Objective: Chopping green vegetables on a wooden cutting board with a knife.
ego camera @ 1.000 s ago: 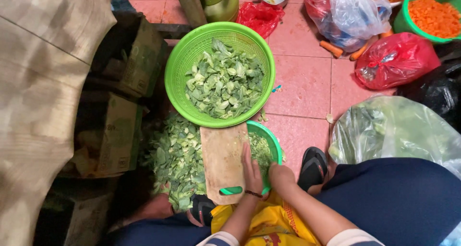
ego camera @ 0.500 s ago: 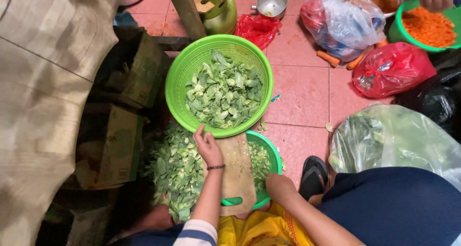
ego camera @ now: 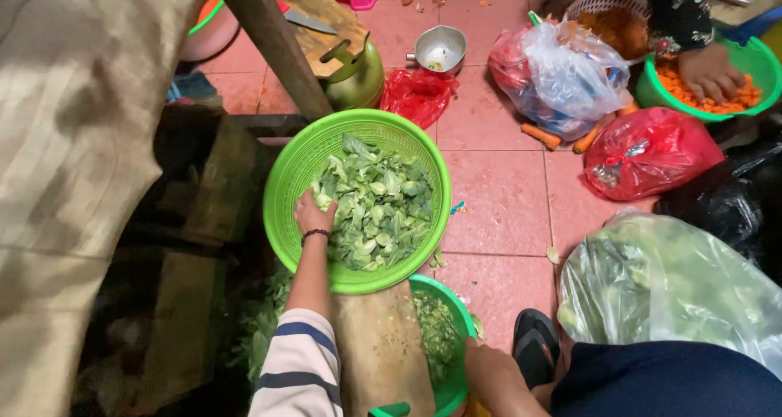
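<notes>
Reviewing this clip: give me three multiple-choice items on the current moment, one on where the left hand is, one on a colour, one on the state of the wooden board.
1. Where is the left hand?
A. In the green colander of chopped greens
B. On the metal cup
C. Inside the clear bag

2. What colour is the knotted bag beside the carrots on the floor?
A. Blue
B. Red
C. Yellow

3. How is the wooden cutting board placed?
A. Leaning upright against a wall
B. Lying across a green basin, its top bare
C. Heaped with carrots

Key: 1 A, its fingers reach into the leaves; 2 B, the plastic is plainly red; 3 B, the basin rim shows beside the bare board.
</notes>
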